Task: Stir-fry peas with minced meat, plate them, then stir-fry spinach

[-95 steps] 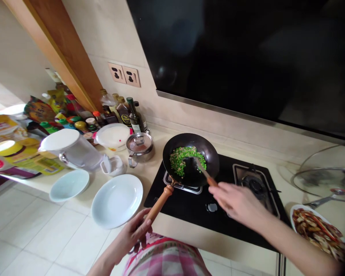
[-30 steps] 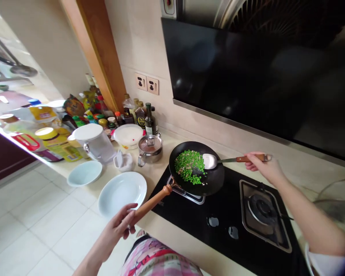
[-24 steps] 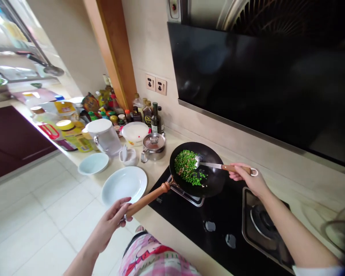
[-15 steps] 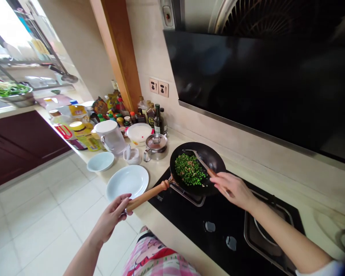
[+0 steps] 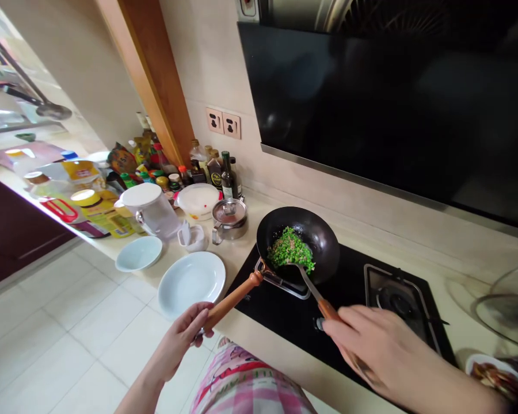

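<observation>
A black wok (image 5: pixel 326 244) stands on the left burner, its wooden handle pointing toward me. My left hand (image 5: pixel 187 330) is closed around the end of that handle. Green peas (image 5: pixel 290 248) with small brownish bits lie heaped in the wok. My right hand (image 5: pixel 366 339) grips the wooden handle of a metal spatula (image 5: pixel 311 286), whose blade sits at the near edge of the peas, partly hidden by them. To the left of the wok handle, a pale oval plate (image 5: pixel 192 283) rests at the counter's edge.
A light blue bowl (image 5: pixel 138 254), a plastic pitcher (image 5: pixel 151 210), a lidded metal pot (image 5: pixel 229 219) and several bottles (image 5: pixel 227 178) crowd the left counter. The range hood (image 5: pixel 371 115) hangs above the stove (image 5: pixel 280 319). A bowl of brownish food (image 5: pixel 496 376) and a glass lid (image 5: pixel 507 307) are at right.
The spatula has swung from the wok's far side to its near side as my right hand came closer to me. The peas are heaped more compactly. My view has shifted right.
</observation>
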The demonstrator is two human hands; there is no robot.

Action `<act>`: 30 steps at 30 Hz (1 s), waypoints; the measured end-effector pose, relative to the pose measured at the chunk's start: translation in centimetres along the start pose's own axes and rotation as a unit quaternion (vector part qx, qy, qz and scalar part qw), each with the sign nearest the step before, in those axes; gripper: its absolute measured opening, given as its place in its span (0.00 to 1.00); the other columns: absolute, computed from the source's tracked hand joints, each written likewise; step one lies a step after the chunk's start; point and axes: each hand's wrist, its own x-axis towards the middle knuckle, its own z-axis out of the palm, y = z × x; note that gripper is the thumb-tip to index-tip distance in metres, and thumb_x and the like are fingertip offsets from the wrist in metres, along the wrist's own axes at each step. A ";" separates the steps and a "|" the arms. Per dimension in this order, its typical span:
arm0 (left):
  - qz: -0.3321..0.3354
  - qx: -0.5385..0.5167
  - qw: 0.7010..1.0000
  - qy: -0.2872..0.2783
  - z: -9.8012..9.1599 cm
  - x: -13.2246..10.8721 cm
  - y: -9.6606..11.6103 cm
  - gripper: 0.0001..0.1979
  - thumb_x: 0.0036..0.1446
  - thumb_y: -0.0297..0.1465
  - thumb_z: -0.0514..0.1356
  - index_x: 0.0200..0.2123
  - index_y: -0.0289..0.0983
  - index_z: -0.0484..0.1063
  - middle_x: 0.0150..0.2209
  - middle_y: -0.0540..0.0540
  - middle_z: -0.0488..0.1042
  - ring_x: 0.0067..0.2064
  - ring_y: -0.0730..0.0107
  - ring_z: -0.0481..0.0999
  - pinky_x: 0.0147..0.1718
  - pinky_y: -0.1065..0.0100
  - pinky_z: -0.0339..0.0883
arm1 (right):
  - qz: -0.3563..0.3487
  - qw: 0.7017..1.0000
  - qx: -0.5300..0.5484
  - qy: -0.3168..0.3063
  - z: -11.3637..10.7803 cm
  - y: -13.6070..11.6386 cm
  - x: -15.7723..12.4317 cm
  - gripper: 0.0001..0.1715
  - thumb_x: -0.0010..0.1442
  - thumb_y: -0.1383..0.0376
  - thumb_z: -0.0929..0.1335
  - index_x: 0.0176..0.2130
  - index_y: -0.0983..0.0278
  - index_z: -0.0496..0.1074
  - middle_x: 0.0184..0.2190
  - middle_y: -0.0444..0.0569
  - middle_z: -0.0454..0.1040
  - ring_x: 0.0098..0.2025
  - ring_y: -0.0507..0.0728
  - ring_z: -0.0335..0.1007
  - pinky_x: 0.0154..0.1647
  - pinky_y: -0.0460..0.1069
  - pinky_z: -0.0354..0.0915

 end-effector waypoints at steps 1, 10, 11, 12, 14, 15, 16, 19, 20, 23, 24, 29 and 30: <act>0.000 0.000 1.000 -0.013 -0.2 0.0 0.0 0.32 0.48 0.56 0.60 0.46 0.37 0.68 0.25 0.50 0.71 0.30 0.68 0.68 0.26 0.71 0.57 | 0.018 1.000 0.008 -0.004 0.7 0.3 1.0 0.11 0.61 0.68 0.64 0.38 0.59 0.76 0.27 0.46 0.75 0.28 0.52 0.71 0.29 0.46 0.67; -0.034 -0.037 0.996 -0.076 -1.5 0.2 -0.1 0.29 0.46 0.54 0.63 0.44 0.40 0.70 0.32 0.48 0.73 0.33 0.65 0.74 0.29 0.68 0.64 | 0.480 0.845 0.202 0.123 -1.7 11.1 3.5 0.14 0.57 0.54 0.68 0.36 0.61 0.77 0.23 0.48 0.78 0.23 0.58 0.75 0.23 0.50 0.71; -0.036 -0.041 0.995 -0.079 -1.6 0.2 -0.1 0.29 0.46 0.54 0.63 0.44 0.40 0.70 0.32 0.48 0.73 0.33 0.65 0.74 0.29 0.68 0.64 | 0.518 0.808 0.237 0.148 -1.0 11.1 4.0 0.14 0.57 0.55 0.68 0.35 0.62 0.76 0.21 0.49 0.77 0.22 0.58 0.75 0.22 0.50 0.71; -0.039 -0.045 0.995 -0.083 -1.7 0.2 -0.1 0.29 0.46 0.54 0.64 0.43 0.40 0.71 0.32 0.48 0.73 0.32 0.65 0.74 0.29 0.68 0.64 | 0.546 0.770 0.277 0.179 -0.1 10.7 4.6 0.13 0.57 0.57 0.67 0.34 0.63 0.75 0.19 0.50 0.76 0.21 0.58 0.74 0.21 0.50 0.71; -0.049 -0.052 0.993 -0.092 -2.0 0.4 -0.1 0.29 0.44 0.54 0.64 0.43 0.40 0.72 0.31 0.49 0.73 0.32 0.66 0.74 0.29 0.68 0.65 | 0.553 0.718 0.358 0.225 1.9 9.4 5.6 0.13 0.57 0.59 0.67 0.35 0.66 0.74 0.20 0.51 0.76 0.22 0.58 0.75 0.22 0.50 0.73; -0.056 -0.055 0.992 -0.096 -2.2 0.5 -0.1 0.29 0.44 0.54 0.65 0.43 0.40 0.72 0.30 0.49 0.73 0.31 0.66 0.74 0.29 0.68 0.65 | 0.535 0.716 0.383 0.232 2.5 8.6 6.0 0.14 0.57 0.58 0.67 0.36 0.66 0.74 0.21 0.51 0.76 0.24 0.58 0.76 0.24 0.50 0.74; -0.064 -0.059 0.991 -0.101 -2.3 0.6 -0.1 0.30 0.43 0.54 0.65 0.43 0.40 0.72 0.30 0.49 0.73 0.31 0.66 0.74 0.29 0.68 0.65 | 0.511 0.732 0.389 0.227 2.8 7.9 6.1 0.15 0.57 0.57 0.68 0.38 0.67 0.75 0.22 0.51 0.77 0.26 0.58 0.77 0.26 0.49 0.74; -0.086 -0.072 0.987 -0.113 -2.6 0.9 -0.2 0.31 0.43 0.55 0.65 0.44 0.40 0.71 0.27 0.50 0.73 0.30 0.67 0.73 0.29 0.69 0.65 | 0.452 0.816 0.308 0.186 1.4 7.7 5.4 0.17 0.57 0.54 0.69 0.40 0.63 0.76 0.27 0.49 0.79 0.30 0.57 0.78 0.31 0.49 0.74; -0.091 -0.075 0.987 -0.111 -2.7 0.9 -0.2 0.31 0.43 0.55 0.65 0.45 0.40 0.70 0.27 0.50 0.72 0.30 0.68 0.73 0.29 0.69 0.64 | 0.448 0.834 0.271 0.175 0.6 8.4 4.9 0.17 0.56 0.53 0.69 0.40 0.62 0.77 0.26 0.48 0.79 0.30 0.57 0.78 0.31 0.48 0.74; -0.096 -0.077 0.989 -0.085 -2.5 0.7 -0.4 0.33 0.42 0.56 0.65 0.46 0.41 0.70 0.28 0.51 0.72 0.30 0.69 0.73 0.31 0.69 0.65 | 0.473 0.826 0.246 0.181 -0.9 11.9 3.9 0.15 0.54 0.55 0.71 0.38 0.62 0.78 0.23 0.46 0.78 0.26 0.56 0.76 0.28 0.47 0.71; -0.095 -0.076 0.990 -0.076 -2.4 0.5 -0.5 0.33 0.41 0.56 0.65 0.46 0.41 0.70 0.29 0.50 0.73 0.31 0.68 0.73 0.32 0.69 0.65 | 0.488 0.806 0.269 0.197 -0.5 13.2 3.8 0.14 0.54 0.56 0.72 0.37 0.63 0.77 0.21 0.46 0.77 0.25 0.55 0.75 0.26 0.46 0.71; -0.086 -0.077 0.992 -0.054 -1.9 -0.4 -1.3 0.33 0.41 0.57 0.65 0.45 0.41 0.72 0.29 0.49 0.72 0.32 0.66 0.73 0.32 0.68 0.66 | 0.503 0.719 0.411 0.246 5.2 15.2 4.1 0.18 0.54 0.54 0.71 0.36 0.67 0.73 0.21 0.52 0.77 0.24 0.57 0.75 0.26 0.51 0.74; -0.085 -0.085 0.992 -0.049 -1.8 -0.5 -1.4 0.32 0.42 0.56 0.65 0.45 0.41 0.72 0.29 0.50 0.71 0.31 0.67 0.72 0.32 0.67 0.66 | 0.487 0.720 0.433 0.238 6.0 14.7 3.9 0.21 0.54 0.52 0.71 0.37 0.67 0.73 0.23 0.53 0.78 0.26 0.58 0.76 0.28 0.52 0.75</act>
